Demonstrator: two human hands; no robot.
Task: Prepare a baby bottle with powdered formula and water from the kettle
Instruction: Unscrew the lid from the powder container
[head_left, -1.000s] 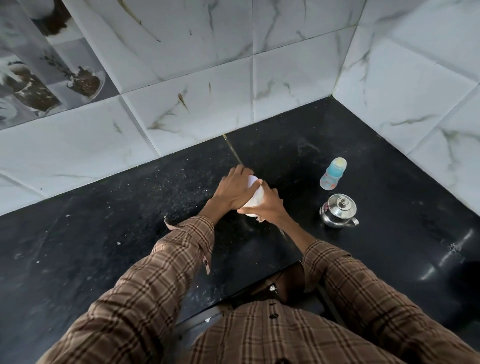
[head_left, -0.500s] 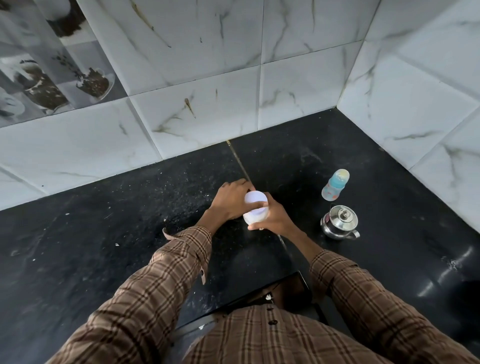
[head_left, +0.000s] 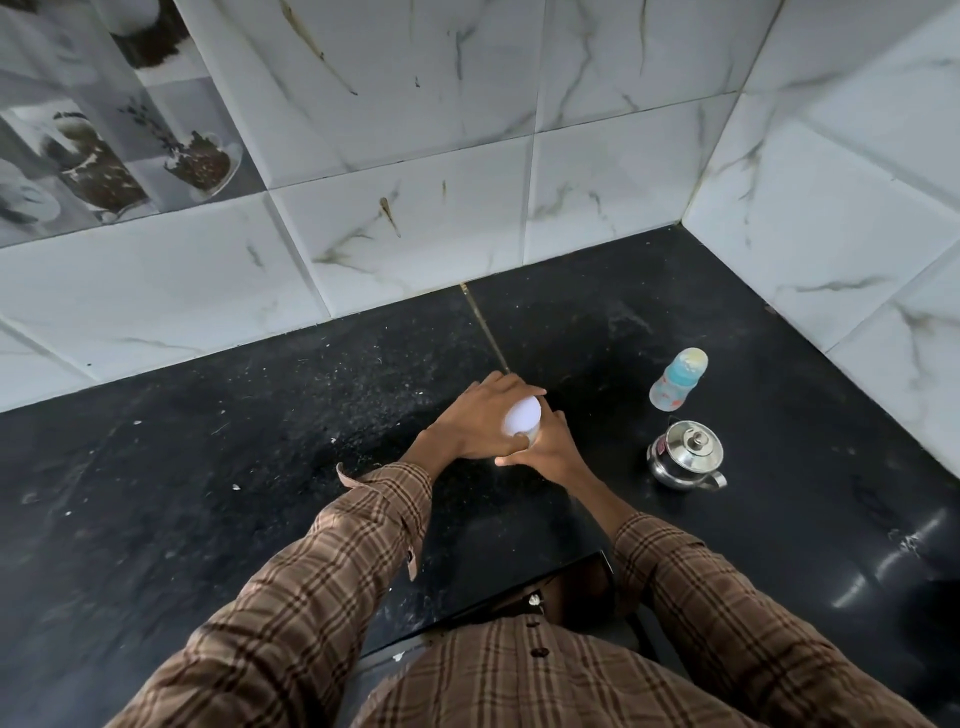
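Note:
Both my hands hold a white container with a round white lid (head_left: 522, 415) on the black counter (head_left: 260, 467), mid-frame. My left hand (head_left: 475, 421) wraps its far and left side, fingers over the lid's rim. My right hand (head_left: 545, 449) grips the body from the near right. Most of the container is hidden by my fingers. A baby bottle (head_left: 678, 379) with a blue collar and clear cap stands upright to the right. Just in front of the bottle sits a small steel kettle (head_left: 685, 454) with its lid on.
White marble-look tiled walls (head_left: 415, 208) close the counter at the back and on the right, forming a corner. The counter's front edge runs just before my body. Pale crumbs dot the dark surface to the left.
The camera tilted up slightly, so everything sits lower in view. My hands shifted on the container and its round white lid now shows more; bottle and kettle stayed put.

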